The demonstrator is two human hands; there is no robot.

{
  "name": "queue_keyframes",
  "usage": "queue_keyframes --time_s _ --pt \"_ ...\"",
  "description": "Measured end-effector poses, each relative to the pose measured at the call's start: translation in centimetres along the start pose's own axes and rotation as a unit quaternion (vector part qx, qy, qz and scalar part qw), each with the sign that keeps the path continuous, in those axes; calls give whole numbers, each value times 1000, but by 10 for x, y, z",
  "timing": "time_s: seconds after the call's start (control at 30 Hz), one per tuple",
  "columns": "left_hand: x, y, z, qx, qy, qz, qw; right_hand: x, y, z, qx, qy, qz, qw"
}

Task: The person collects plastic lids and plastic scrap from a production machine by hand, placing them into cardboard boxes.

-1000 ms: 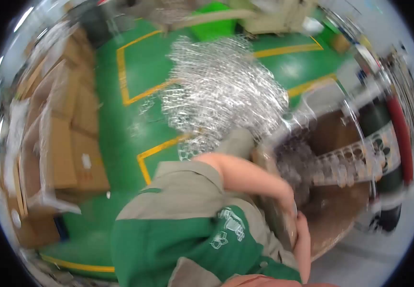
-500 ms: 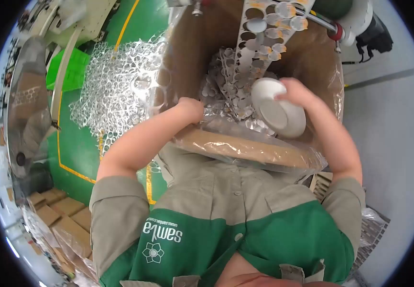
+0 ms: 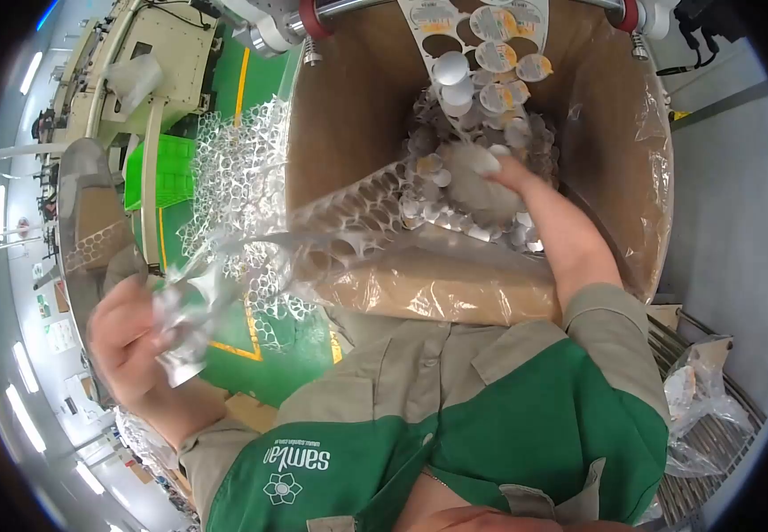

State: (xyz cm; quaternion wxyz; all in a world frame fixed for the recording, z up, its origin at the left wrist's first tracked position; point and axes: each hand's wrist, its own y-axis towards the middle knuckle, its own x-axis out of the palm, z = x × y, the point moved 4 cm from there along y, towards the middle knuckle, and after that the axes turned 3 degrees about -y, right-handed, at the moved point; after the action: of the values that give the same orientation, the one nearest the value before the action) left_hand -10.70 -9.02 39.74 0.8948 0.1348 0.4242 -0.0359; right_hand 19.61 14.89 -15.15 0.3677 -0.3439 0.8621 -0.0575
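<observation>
My left hand (image 3: 127, 341), out to the left of the large cardboard box, is closed on the crumpled end of a punched foil strip (image 3: 348, 213). The strip, full of round holes, stretches slackly over the box rim to the foil lids inside. My right hand (image 3: 513, 175) reaches into the box and grips a white dish (image 3: 481, 191), blurred and low over the heap of round foil lids (image 3: 521, 235). From above hangs a printed foil sheet (image 3: 490, 53), its lids partly punched out.
The cardboard box (image 3: 437, 288) has a clear plastic liner. A metal roller bar (image 3: 357, 7) crosses above it. A pile of punched foil scrap (image 3: 233, 195) lies on the green floor to the left, beside a green crate (image 3: 171, 173). A beige machine (image 3: 167, 71) stands beyond.
My left hand has moved out of the box to the left, pulling the punched foil strip across the rim. My right hand has carried the dish left and farther in, over the lids.
</observation>
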Motion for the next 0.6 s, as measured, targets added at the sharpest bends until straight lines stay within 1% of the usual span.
queue_keyframes --time_s 0.03,0.07,0.1,0.13,0.17,0.2,0.23,0.27,0.3,0.33,0.37,0.4,0.43,0.47,0.5,0.53,0.57,0.6 --pt "-26 -17 -1 20 -32 81 996 6 -20 26 173 -198 -58 963" --pt "-65 -34 -22 -110 46 188 975 17 -24 61 194 -229 -43 953" --pt "-107 -55 -47 -238 123 290 919 33 -26 89 215 -262 -30 940" --pt "-131 -63 -77 -359 175 271 876 30 -28 81 213 -258 -35 942" --pt "-145 -78 -111 -380 299 208 850 15 -29 60 199 -233 -59 950" --pt "-160 -93 -145 -391 419 145 806 2 -28 35 184 -206 -80 958" --pt "-129 -74 -135 -407 664 18 627 -3 -26 16 183 -203 -79 959" --pt "-103 -47 -130 -307 571 97 755 -5 -22 -5 147 -182 -91 968" --pt "-51 1 -107 -209 332 118 912 -5 -18 -23 110 -165 -104 975" --pt "5 34 -86 -176 269 127 938 -4 -11 -36 90 -173 -81 977" --pt "52 62 -90 -40 323 44 944 -5 -2 -48 69 -182 -57 979" --pt "107 71 -99 -52 330 -13 942 -14 3 -66 22 -178 -20 983" --pt "162 79 -101 -108 314 -162 929 -26 3 -87 -25 -173 13 985" --pt "198 69 -130 -37 450 -206 868 -45 -3 -115 -30 -113 -1 993" --pt "225 53 -145 -73 508 -370 774 -73 -12 -145 -33 -52 -12 998" --pt "241 36 -158 -103 549 -517 649 -100 -23 -171 -68 41 11 997" --pt "248 26 -174 -109 467 -521 706 -127 -36 -194 -102 132 36 985" --pt "246 16 -185 -114 380 -523 754 -151 -55 -219 -144 274 18 951"
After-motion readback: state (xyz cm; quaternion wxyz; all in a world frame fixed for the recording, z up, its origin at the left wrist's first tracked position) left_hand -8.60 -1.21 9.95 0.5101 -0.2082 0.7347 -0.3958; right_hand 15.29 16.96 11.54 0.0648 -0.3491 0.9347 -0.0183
